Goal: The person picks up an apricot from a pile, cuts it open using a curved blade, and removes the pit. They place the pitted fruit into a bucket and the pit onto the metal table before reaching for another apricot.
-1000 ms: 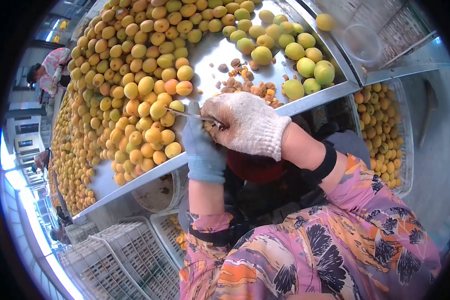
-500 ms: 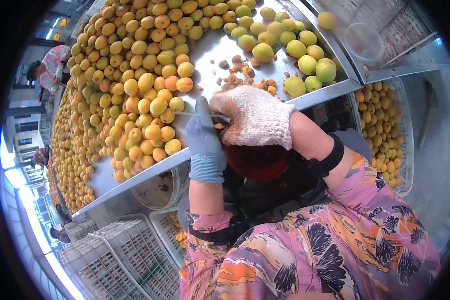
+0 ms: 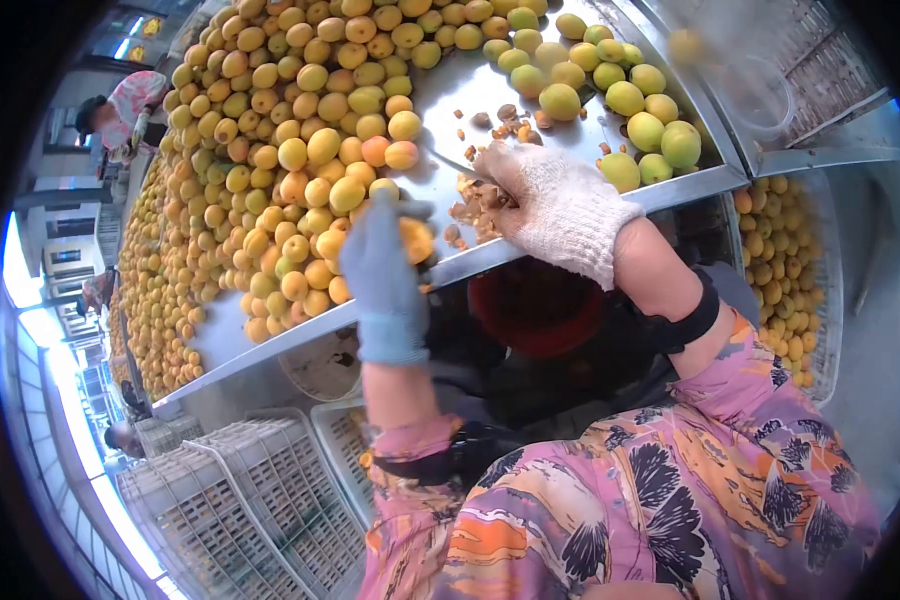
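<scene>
My left hand (image 3: 385,275), in a blue-grey glove, is closed on an orange apricot (image 3: 417,241) at the metal table's front edge; motion blurs it. My right hand (image 3: 560,205), in a white knitted glove, is closed on a thin knife (image 3: 448,160) whose narrow blade points left over the table; its handle is hidden in the fist. Under and beside the right fingers lie apricot stones and scraps (image 3: 477,205). A heap of yellow-orange apricots (image 3: 320,150) spreads left of the hands, and greener apricots (image 3: 625,98) lie to the right.
The table's metal rim (image 3: 270,346) runs in front of me, with a red bucket (image 3: 535,310) below. At right stands a crate of apricots (image 3: 825,300); white plastic crates (image 3: 230,490) stand lower left. A clear plastic tub (image 3: 760,100) sits upper right. Another person (image 3: 130,110) bends at far left.
My hands were together and have moved apart. The left went slightly left with the apricot, which now shows; the right moved right, over the stones and scraps. The whole view shifted a little.
</scene>
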Available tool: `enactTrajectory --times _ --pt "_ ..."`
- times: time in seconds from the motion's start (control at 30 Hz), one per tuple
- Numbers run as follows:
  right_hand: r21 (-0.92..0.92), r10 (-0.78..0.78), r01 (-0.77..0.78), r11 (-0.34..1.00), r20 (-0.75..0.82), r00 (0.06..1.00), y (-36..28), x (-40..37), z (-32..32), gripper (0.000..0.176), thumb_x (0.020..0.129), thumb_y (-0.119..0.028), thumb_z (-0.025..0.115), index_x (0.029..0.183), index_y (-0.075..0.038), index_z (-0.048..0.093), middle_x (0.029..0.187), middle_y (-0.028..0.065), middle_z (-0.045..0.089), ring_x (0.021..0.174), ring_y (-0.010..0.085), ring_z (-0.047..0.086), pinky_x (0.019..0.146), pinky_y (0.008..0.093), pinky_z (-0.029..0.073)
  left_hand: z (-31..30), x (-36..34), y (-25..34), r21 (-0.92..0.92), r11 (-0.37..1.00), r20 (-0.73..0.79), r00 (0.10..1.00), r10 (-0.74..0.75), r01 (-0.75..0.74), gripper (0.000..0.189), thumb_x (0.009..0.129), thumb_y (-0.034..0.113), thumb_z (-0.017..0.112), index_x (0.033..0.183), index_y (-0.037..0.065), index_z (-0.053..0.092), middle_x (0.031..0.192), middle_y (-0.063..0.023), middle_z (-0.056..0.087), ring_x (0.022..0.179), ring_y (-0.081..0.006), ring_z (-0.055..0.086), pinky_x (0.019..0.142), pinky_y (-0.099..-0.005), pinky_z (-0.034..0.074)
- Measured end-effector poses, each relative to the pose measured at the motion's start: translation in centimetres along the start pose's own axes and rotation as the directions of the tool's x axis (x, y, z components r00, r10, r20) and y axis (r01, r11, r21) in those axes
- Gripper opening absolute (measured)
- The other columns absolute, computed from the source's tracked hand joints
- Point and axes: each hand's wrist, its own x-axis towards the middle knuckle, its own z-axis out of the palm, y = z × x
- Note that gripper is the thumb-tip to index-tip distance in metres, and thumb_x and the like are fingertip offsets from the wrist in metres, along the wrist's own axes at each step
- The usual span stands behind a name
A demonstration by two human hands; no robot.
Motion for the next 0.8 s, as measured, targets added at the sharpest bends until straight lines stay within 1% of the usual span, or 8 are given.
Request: enactTrajectory --times 0.03,0.07,0.17,0.2,0.33,0.4,0.47,0.8 --pt "-0.007 0.005 -0.005 1.0 0.012 1.0 0.0 -0.1 0.0 0.033 0.083 -0.014 0.059 0.116 -0.006 0.058 0.102 0.0213 0.063 0.097 0.0419 0.06 0.084 0.0454 0.049 -1.8 -0.3 -1.0 0.236 0.935 -0.071 0.955 0.288 -0.265 0.022 0.094 0.011 0.052 0.111 -0.001 0.06 0.083 -0.0117 0.067 0.077 -0.0246 0.064 0.07 -0.0337 0.051" --pt "0.001 0.0 0.0 1.0 0.009 1.0 0.0 -0.1 -0.1 0.033 0.083 -0.014 0.059 0.116 -0.006 0.058 0.102 0.0213 0.063 0.097 0.0419 0.06 0.084 0.0454 0.049 -3.3 -0.1 -2.1 -0.135 0.989 -0.128 0.991 0.044 -0.061 0.018 0.094 0.009 0.052 0.107 0.0 0.062 0.083 -0.0103 0.067 0.075 -0.0253 0.064 0.069 -0.0353 0.051" --pt "0.022 -0.013 0.014 1.0 -0.056 0.998 0.1 -0.3 -0.4 0.036 0.085 -0.017 0.059 0.12 -0.008 0.058 0.103 0.0212 0.063 0.096 0.0404 0.06 0.085 0.0453 0.049 -9.7 -3.1 -7.2 0.549 0.833 -0.042 0.992 0.115 -0.073 0.038 0.097 0.031 0.051 0.086 -0.003 0.064 0.078 -0.0121 0.067 0.067 -0.0212 0.061 0.067 -0.034 0.05" --pt "0.04 -0.05 0.058 0.998 -0.183 0.982 0.4 -0.2 -0.3 0.037 0.086 -0.017 0.058 0.122 -0.008 0.057 0.103 0.0209 0.063 0.097 0.0402 0.06 0.085 0.0455 0.049 -11.7 -4.0 -5.6 0.54 0.787 -0.027 0.94 -0.339 0.299 0.041 0.096 0.04 0.049 0.104 0.004 0.066 0.09 -0.0158 0.069 0.081 -0.036 0.066 0.072 -0.0436 0.052" --pt "0.011 -0.094 0.103 0.995 -0.307 0.947 0.6 -0.8 -0.9 0.037 0.088 -0.016 0.056 0.124 -0.007 0.056 0.104 0.0205 0.063 0.099 0.0392 0.061 0.085 0.0451 0.05 -16.0 -9.3 -8.2 0.977 0.194 0.133 0.465 -0.875 0.087 0.061 0.088 0.06 0.046 0.112 0.008 0.068 0.106 -0.018 0.068 0.102 -0.0343 0.064 0.092 -0.0433 0.049" --pt "0.047 -0.004 0.017 0.999 -0.261 0.965 0.1 -1.1 -1.4 0.036 0.088 -0.016 0.057 0.124 -0.006 0.056 0.104 0.0203 0.063 0.1 0.039 0.061 0.085 0.0453 0.05 -16.9 -10.6 -9.1 0.974 0.21 0.139 0.506 -0.851 0.086 0.054 0.09 0.053 0.05 0.112 0.007 0.068 0.109 -0.019 0.067 0.101 -0.0356 0.064 0.091 -0.0431 0.048" --pt "0.073 0.08 -0.067 0.995 -0.199 0.977 0.2 -1.3 -1.0 0.036 0.088 -0.016 0.057 0.123 -0.006 0.056 0.103 0.0201 0.063 0.1 0.0387 0.061 0.084 0.0454 0.05 -17.4 -10.6 -9.9 0.768 0.597 0.093 0.882 -0.462 0.232 0.047 0.091 0.045 0.053 0.116 0.008 0.066 0.11 -0.0179 0.068 0.101 -0.0367 0.064 0.09 -0.0437 0.048" --pt "0.182 -0.037 0.08 0.98 -0.227 0.973 0.2 -1.1 -0.8 0.023 0.087 -0.021 0.059 0.103 -0.004 0.062 0.09 0.0195 0.065 0.091 0.0369 0.062 0.078 0.0444 0.049 -7.1 3.3 -8.2 0.653 0.752 0.179 0.983 -0.039 -0.089 0.064 0.079 0.019 0.069 0.139 0.011 0.048 0.128 -0.0182 0.055 0.11 -0.0357 0.058 0.093 -0.0413 0.049"
